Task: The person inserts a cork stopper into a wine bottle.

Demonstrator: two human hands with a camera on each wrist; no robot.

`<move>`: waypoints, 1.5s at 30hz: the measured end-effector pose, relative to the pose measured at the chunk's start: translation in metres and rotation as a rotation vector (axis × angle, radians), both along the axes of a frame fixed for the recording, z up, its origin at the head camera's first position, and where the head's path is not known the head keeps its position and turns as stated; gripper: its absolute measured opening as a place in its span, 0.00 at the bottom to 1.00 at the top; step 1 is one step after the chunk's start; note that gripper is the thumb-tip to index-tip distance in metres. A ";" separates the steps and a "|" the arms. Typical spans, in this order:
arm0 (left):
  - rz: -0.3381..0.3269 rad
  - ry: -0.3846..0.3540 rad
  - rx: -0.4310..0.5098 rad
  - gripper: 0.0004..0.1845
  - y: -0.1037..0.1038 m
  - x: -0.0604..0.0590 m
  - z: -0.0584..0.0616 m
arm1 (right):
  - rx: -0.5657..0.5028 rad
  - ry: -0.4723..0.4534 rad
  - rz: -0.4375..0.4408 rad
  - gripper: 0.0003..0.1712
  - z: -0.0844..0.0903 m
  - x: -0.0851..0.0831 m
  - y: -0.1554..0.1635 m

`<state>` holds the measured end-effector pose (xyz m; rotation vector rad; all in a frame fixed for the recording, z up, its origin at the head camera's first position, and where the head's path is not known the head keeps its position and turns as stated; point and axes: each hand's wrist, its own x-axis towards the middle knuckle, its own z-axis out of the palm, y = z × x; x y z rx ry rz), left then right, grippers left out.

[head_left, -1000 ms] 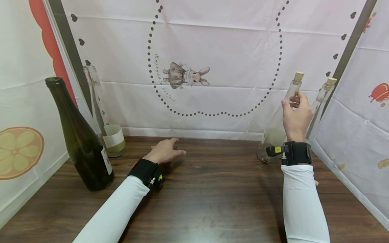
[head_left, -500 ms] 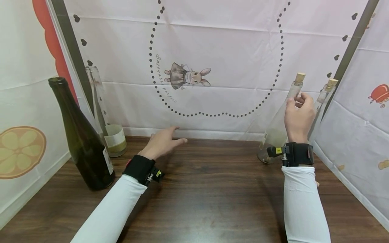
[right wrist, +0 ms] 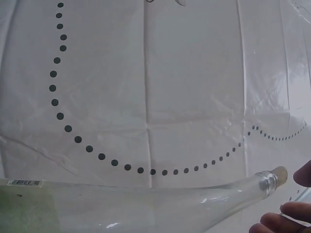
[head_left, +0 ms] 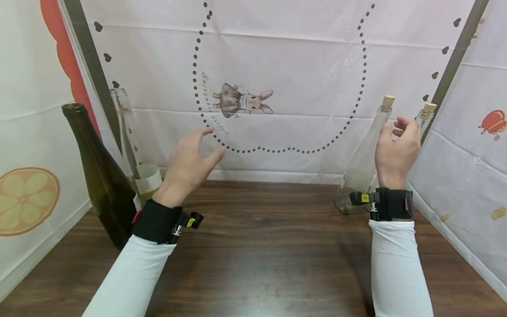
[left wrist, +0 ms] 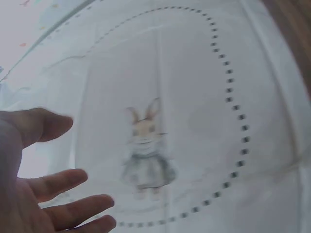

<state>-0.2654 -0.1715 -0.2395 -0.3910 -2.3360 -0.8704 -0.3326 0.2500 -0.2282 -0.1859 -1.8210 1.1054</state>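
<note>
Flanking the right hand point(head_left: 397, 152): two corked bottles point(head_left: 366, 154), backdrop point(head_left: 277, 66) behind.

On the table point(head_left: 261, 255), two open bottles point(head_left: 104, 176) stand far left, two corked bottles point(head_left: 364, 154) far right.

I count four bottles on my desk point(head_left: 261, 246): one dark green bottle point(head_left: 104, 176) and one clear uncorked bottle point(head_left: 134, 149) at my left, and two clear bottles stopped with corks at my right, the nearer corked bottle point(head_left: 366, 154) and the farther corked bottle point(head_left: 423, 115). That makes two corks and two open necks. I see two hands, my left hand point(head_left: 189, 165) and my right hand point(head_left: 397, 152), each with one black wrist strap. One rabbit drawing point(head_left: 242, 99) is on the backdrop.
</note>
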 end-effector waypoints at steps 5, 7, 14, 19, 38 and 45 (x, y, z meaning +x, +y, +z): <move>0.096 0.107 0.071 0.29 -0.005 0.019 0.014 | 0.016 0.011 0.008 0.23 0.001 0.003 -0.002; 0.123 0.155 0.093 0.29 -0.007 0.024 0.017 | 0.023 0.014 0.006 0.23 0.001 0.003 -0.002; 0.245 0.421 0.231 0.23 -0.017 0.038 0.031 | 0.035 0.003 0.010 0.24 -0.001 0.003 -0.003; 0.366 0.534 0.343 0.26 -0.032 0.052 0.042 | 0.034 0.002 0.004 0.24 0.000 0.002 -0.003; 0.439 0.588 0.512 0.30 -0.052 0.066 0.051 | 0.047 -0.011 0.024 0.23 -0.003 0.004 -0.004; 0.496 0.492 0.534 0.36 -0.070 0.054 0.045 | 0.053 -0.016 0.021 0.24 -0.005 0.003 -0.002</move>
